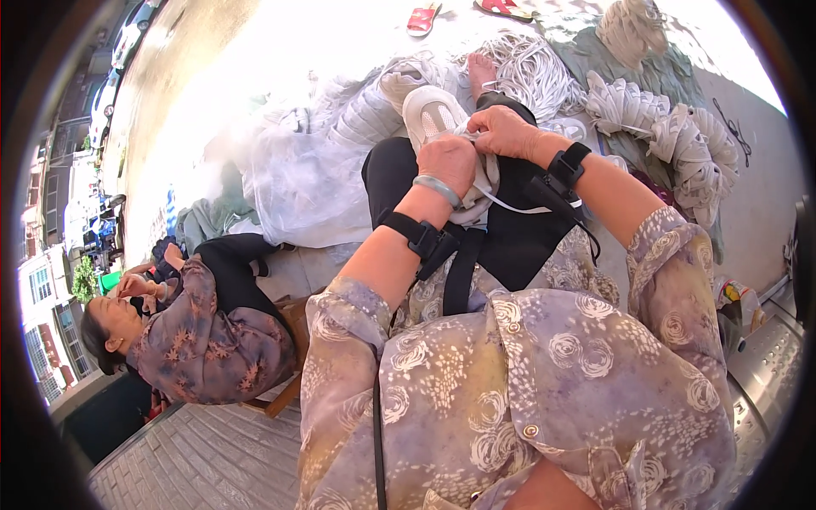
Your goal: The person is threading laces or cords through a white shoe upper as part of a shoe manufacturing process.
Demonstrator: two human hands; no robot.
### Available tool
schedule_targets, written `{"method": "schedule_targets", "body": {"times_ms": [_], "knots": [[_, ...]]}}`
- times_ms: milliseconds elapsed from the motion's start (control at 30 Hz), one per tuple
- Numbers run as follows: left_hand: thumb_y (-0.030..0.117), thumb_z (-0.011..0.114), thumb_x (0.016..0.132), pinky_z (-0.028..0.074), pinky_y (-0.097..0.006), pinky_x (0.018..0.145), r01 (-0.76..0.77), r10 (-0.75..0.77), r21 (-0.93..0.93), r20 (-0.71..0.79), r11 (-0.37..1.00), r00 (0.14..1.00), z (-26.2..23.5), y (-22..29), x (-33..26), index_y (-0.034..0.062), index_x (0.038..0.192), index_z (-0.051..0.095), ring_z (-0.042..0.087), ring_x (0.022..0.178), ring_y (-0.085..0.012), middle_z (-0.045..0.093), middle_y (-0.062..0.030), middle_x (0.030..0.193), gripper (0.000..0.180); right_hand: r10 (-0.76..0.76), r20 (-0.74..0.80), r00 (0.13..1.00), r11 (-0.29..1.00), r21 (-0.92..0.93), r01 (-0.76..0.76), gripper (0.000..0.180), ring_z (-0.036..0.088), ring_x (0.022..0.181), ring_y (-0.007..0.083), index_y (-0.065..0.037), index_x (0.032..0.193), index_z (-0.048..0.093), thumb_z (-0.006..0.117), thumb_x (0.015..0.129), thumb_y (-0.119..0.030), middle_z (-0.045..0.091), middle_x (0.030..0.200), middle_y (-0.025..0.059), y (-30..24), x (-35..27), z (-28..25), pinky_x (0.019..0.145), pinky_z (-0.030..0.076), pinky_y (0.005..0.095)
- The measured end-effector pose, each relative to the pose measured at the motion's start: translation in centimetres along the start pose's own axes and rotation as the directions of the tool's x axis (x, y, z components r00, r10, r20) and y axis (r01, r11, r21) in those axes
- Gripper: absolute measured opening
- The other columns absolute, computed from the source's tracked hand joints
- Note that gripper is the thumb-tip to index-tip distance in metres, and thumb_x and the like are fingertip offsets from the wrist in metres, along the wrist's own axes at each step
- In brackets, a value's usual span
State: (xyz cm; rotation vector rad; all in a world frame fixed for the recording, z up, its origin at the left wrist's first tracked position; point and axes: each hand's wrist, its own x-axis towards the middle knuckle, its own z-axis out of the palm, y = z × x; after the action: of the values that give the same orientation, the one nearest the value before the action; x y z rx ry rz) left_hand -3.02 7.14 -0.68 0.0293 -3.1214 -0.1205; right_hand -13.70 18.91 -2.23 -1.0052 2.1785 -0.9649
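Nearest the lens: the person's own blouse, thin lilac-grey fabric printed with white rose swirls point(544, 374), buttoned down the front, forearms running up from it toward the lap. Each wrist carries a black strap band point(422, 239); the left wrist also wears a pale green bangle point(438, 189).

Both hands meet over the raised knee in black trousers point(518, 238). The left hand point(449, 161) is closed in a fist on a bunched piece of white woven cloth point(484, 183); the right hand point(503, 132) is clamped over the top of the same bunch, the two hands touching. A narrow white cord point(510, 206) trails from the bunch across the thigh. Judging by the grip, the knee serves as a rest so the cloth stays taut between the hands. Just beyond the hands is a white mesh sneaker point(432, 112) on the foot.

Ground: a pale, sunlit paved surface, washed out by glare. A heap of sheer white netting point(297, 178) lies to the left of the leg; bundles of thick white rope point(680, 136) sit on grey-green cloth to the right. Two red sandals point(422, 19) lie further off. Low left, a second seated person in a floral top point(212, 340) bends over their own work. Buildings and parked cars line the far left rim.
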Motion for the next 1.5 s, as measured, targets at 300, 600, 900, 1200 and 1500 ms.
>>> {"method": "schedule_targets", "body": {"times_ms": [300, 600, 900, 1200, 1500], "knots": [[0.022, 0.049, 0.074, 0.046, -0.046, 0.070, 0.611, -0.667, 0.268, 0.320, 0.745, 0.673, -2.8, -13.8, -23.1, -0.0021, 0.072, 0.062, 0.059, 0.076, -0.0381, 0.060, -0.0235, 0.078, 0.027, 0.145, -0.151, 0.978, 0.985, 0.115, -0.129, 0.035, 0.058, 0.080, 0.0332, -0.001, 0.088, 0.056, 0.061, 0.059, -0.019, 0.059, 0.079, 0.0196, 0.1, -3.0, 0.1, 0.072, 0.044, 0.0372], [0.016, 0.059, 0.076, 0.047, -0.025, 0.048, 0.294, -0.890, -0.921, 0.342, -0.254, 0.303, -10.6, -15.7, -30.9, -0.0016, 0.074, 0.059, 0.056, 0.048, -0.0146, 0.062, -0.0112, 0.073, 0.018, 0.155, -0.142, 0.978, 0.986, 0.090, -0.143, 0.037, 0.058, 0.080, 0.0325, -0.001, 0.091, 0.056, 0.061, 0.061, -0.021, 0.060, 0.081, 0.0183, -0.6, -2.7, 0.4, 0.072, 0.044, 0.0365], [0.011, 0.049, 0.082, 0.046, -0.022, 0.054, -0.501, -0.285, -0.775, -0.416, -0.386, 0.864, -25.2, -11.8, -15.7, 0.0070, 0.053, 0.036, 0.056, 0.056, -0.0103, 0.049, -0.0252, 0.119, 0.032, 0.272, 0.084, 0.959, 0.884, 0.373, -0.283, 0.019, 0.052, 0.065, 0.0200, 0.000, 0.080, 0.058, 0.053, 0.071, -0.017, 0.055, 0.072, 0.0079, -1.5, -5.5, -2.0, 0.062, 0.041, 0.0312], [0.013, 0.045, 0.085, 0.040, -0.027, 0.058, -0.415, -0.136, -0.766, -0.404, -0.491, 0.905, -24.7, -7.8, -8.6, 0.0069, 0.060, 0.038, 0.054, 0.059, -0.0164, 0.054, -0.0186, 0.092, 0.027, 0.378, 0.189, 0.906, 0.670, 0.620, -0.409, 0.017, 0.037, 0.048, 0.0024, -0.003, 0.086, 0.053, 0.045, 0.090, -0.018, 0.043, 0.061, -0.0037, -3.0, -7.9, -3.5, 0.040, 0.030, 0.0174], [0.025, 0.055, 0.087, 0.048, -0.022, 0.049, 0.258, -0.278, -0.913, 0.349, -0.317, 0.895, -10.7, -3.3, -4.7, 0.0043, 0.089, 0.053, 0.060, 0.058, -0.0127, 0.061, -0.0092, 0.076, 0.021, 0.217, 0.273, 0.937, 0.465, 0.815, -0.345, 0.013, 0.044, 0.051, 0.0042, -0.004, 0.089, 0.053, 0.048, 0.088, -0.016, 0.049, 0.065, -0.0013, -6.8, -6.1, -0.3, 0.042, 0.034, 0.0191]]}}
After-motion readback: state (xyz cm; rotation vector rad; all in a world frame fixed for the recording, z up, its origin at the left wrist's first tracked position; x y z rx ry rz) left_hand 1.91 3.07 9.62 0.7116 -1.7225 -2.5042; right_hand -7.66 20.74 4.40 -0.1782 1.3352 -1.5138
